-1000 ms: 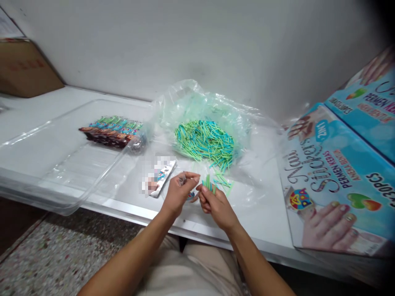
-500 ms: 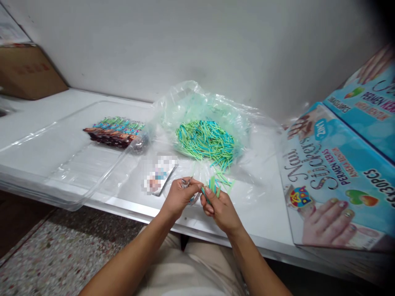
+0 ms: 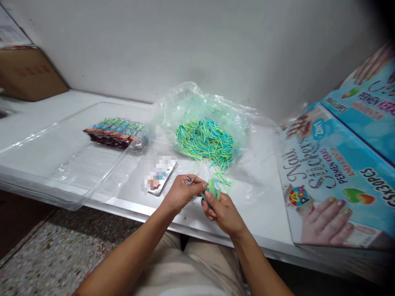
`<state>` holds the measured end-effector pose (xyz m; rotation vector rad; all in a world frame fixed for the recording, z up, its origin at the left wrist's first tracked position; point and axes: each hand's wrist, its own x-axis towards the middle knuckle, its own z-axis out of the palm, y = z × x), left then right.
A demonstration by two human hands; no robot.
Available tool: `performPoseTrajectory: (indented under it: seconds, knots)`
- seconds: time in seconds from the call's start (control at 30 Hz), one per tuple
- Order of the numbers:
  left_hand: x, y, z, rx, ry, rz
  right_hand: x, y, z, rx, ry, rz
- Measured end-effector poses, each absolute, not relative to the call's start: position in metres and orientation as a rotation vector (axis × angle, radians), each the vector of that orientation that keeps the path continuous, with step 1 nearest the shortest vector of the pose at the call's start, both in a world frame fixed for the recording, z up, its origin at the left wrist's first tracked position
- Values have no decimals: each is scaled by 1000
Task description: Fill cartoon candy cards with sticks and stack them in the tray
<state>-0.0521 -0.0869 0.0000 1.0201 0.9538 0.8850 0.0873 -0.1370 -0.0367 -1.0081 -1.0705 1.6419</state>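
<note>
My right hand (image 3: 220, 207) is closed around a small bundle of thin green and blue plastic sticks (image 3: 213, 188), which stand up past the fingertips. Close beside it, my left hand (image 3: 183, 193) is closed on a small clear, shiny piece of plastic (image 3: 190, 179) whose exact kind I cannot make out. The left thumb and finger pinch near the ends of the bundle. Just beyond the hands, a heap of the same sticks (image 3: 205, 142) fills an open clear plastic bag (image 3: 185, 96), and several loose ones lie at its mouth.
A clear plastic tray (image 3: 74, 201) on the left holds a row of small printed packets (image 3: 115, 133). One packet (image 3: 165, 174) lies left of my hands. Blue Nail Stickers boxes (image 3: 333, 176) stand on the right, and a cardboard box (image 3: 31, 74) sits at the far left.
My left hand has turned slightly, and its fingertips have come a little closer to the bundle. The right hand still holds the sticks in nearly the same place.
</note>
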Motion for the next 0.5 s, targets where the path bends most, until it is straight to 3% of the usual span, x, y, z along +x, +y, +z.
performPoseTrajectory:
  seconds: [0.5]
  knots:
    - [-50,-84,-4,989,845,871,90,-138,-37,-1017,-1105,1673]
